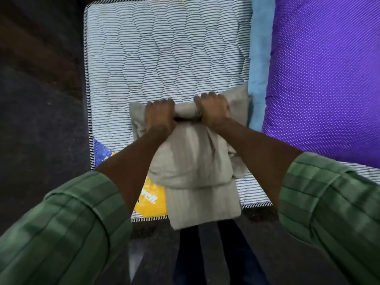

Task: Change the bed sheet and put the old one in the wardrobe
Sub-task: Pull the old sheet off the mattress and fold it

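A folded beige bed sheet [197, 171] lies on the near end of a bare striped quilted mattress [160, 48]; its lower fold hangs over the mattress's front edge. My left hand [159, 114] and my right hand [213, 110] both grip the sheet's far, rolled edge, fists closed, about a hand's width apart. My forearms in green striped sleeves reach in from the bottom corners.
A purple dotted mattress or cushion [329, 79] lies along the right, with a light blue cloth [260, 64] between it and the striped mattress. A yellow and blue label [150, 200] marks the near left corner. Dark floor [41, 99] runs on the left and in front.
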A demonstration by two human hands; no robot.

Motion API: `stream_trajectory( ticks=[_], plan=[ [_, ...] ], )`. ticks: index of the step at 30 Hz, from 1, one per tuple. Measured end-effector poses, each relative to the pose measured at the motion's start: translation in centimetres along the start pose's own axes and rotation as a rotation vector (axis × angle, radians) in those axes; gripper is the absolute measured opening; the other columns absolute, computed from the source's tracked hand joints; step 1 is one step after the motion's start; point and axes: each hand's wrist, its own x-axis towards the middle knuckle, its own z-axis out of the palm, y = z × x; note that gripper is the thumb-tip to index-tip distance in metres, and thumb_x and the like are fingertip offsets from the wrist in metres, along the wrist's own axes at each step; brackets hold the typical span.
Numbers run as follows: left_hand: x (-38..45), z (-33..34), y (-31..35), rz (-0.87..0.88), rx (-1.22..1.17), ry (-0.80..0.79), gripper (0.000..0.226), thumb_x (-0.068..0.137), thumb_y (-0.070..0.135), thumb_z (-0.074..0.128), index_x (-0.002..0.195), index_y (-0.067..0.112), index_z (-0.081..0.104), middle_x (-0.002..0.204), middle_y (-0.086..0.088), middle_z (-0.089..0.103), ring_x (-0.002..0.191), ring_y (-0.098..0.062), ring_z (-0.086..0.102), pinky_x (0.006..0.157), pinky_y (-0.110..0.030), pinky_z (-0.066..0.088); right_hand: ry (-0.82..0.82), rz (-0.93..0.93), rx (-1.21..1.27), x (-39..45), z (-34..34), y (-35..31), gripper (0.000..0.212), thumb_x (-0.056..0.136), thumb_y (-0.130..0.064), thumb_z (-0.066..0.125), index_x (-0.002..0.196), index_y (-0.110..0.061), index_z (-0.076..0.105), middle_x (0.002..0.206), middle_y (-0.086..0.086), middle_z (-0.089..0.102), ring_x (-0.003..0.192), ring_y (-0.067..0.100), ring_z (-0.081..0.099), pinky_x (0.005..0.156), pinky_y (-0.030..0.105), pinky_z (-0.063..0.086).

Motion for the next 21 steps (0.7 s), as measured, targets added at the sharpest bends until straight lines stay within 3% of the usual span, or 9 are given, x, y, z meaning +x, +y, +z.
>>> stream_trajectory(
  ticks=[4, 8, 10, 13, 15, 17, 19, 21],
  plan=[
    [0.8, -4.0, 0.4, -0.032, -0.077, 0.211, 0.053, 0.063, 0.015, 0.073, 0.113, 0.025, 0.059, 0.105, -0.002, 0.068, 0.104, -0.030, 0.061, 0.088, -0.043, 0.041, 0.248, 0.075, -0.054, 0.3, -2.8, 1.0, 0.053, 0.064, -0.010, 0.067, 0.115, -0.019, 0.060, 0.109, 0.009, 0.065, 0.104, 0.035, 0.059, 0.091, 0.048, 0.045],
    [-4.9, -2.1, 0.3, 0.076, -0.133, 0.186, 0.062, 0.056, 0.019, 0.076, 0.115, 0.023, 0.057, 0.102, -0.001, 0.064, 0.098, -0.030, 0.059, 0.084, -0.045, 0.041, 0.386, 0.040, -0.017, -6.0, -1.3, -0.1, 0.043, 0.064, -0.015, 0.063, 0.106, -0.020, 0.061, 0.096, 0.006, 0.062, 0.092, 0.033, 0.057, 0.083, 0.045, 0.042],
    [-9.8, 0.2, 0.4, 0.146, -0.119, 0.095, 0.066, 0.055, 0.025, 0.074, 0.119, 0.025, 0.057, 0.104, 0.001, 0.060, 0.098, -0.030, 0.058, 0.082, -0.045, 0.040, 0.326, 0.018, -0.001, -11.4, 1.1, -1.2, 0.046, 0.066, -0.021, 0.064, 0.112, -0.021, 0.060, 0.097, 0.005, 0.061, 0.093, 0.033, 0.057, 0.083, 0.045, 0.041],
    [-16.5, 3.7, 0.5, 0.277, -0.100, -0.089, 0.064, 0.060, 0.037, 0.067, 0.122, 0.026, 0.059, 0.116, 0.000, 0.054, 0.106, -0.031, 0.056, 0.086, -0.044, 0.041, 0.061, -0.020, 0.015, -18.4, 5.4, -2.1, 0.069, 0.060, -0.022, 0.074, 0.126, -0.019, 0.059, 0.106, 0.005, 0.065, 0.101, 0.031, 0.060, 0.094, 0.045, 0.041],
    [-19.4, 5.6, 0.5, 0.388, -0.076, -0.128, 0.052, 0.069, 0.051, 0.065, 0.113, 0.024, 0.065, 0.125, -0.005, 0.052, 0.110, -0.033, 0.055, 0.090, -0.045, 0.041, -0.134, -0.056, 0.001, -21.0, 8.0, -2.2, 0.067, 0.053, -0.019, 0.077, 0.119, -0.019, 0.067, 0.105, 0.004, 0.070, 0.100, 0.029, 0.064, 0.098, 0.043, 0.041],
    [-20.6, 6.4, 0.7, 0.457, -0.079, -0.057, 0.045, 0.077, 0.057, 0.064, 0.104, 0.021, 0.068, 0.124, -0.010, 0.056, 0.108, -0.034, 0.054, 0.090, -0.044, 0.041, -0.262, -0.084, -0.036, -22.4, 9.7, -2.0, 0.059, 0.044, -0.020, 0.081, 0.102, -0.019, 0.075, 0.092, 0.004, 0.074, 0.089, 0.027, 0.070, 0.093, 0.039, 0.047],
    [-20.1, 6.5, 1.4, 0.386, -0.118, 0.052, 0.043, 0.087, 0.053, 0.061, 0.109, 0.016, 0.066, 0.122, -0.014, 0.057, 0.105, -0.036, 0.055, 0.088, -0.045, 0.041, -0.284, -0.115, -0.017, -23.3, 11.0, -2.0, 0.061, 0.038, -0.018, 0.083, 0.099, -0.018, 0.076, 0.085, 0.005, 0.075, 0.081, 0.027, 0.073, 0.089, 0.038, 0.053],
    [-18.6, 5.8, 2.1, 0.206, -0.126, 0.128, 0.043, 0.092, 0.050, 0.057, 0.117, 0.015, 0.061, 0.129, -0.013, 0.055, 0.111, -0.036, 0.054, 0.090, -0.046, 0.041, -0.115, -0.165, 0.048, -23.5, 10.6, -3.0, 0.048, 0.051, -0.014, 0.078, 0.098, -0.015, 0.072, 0.088, 0.007, 0.071, 0.081, 0.030, 0.068, 0.083, 0.040, 0.049]
  ],
)
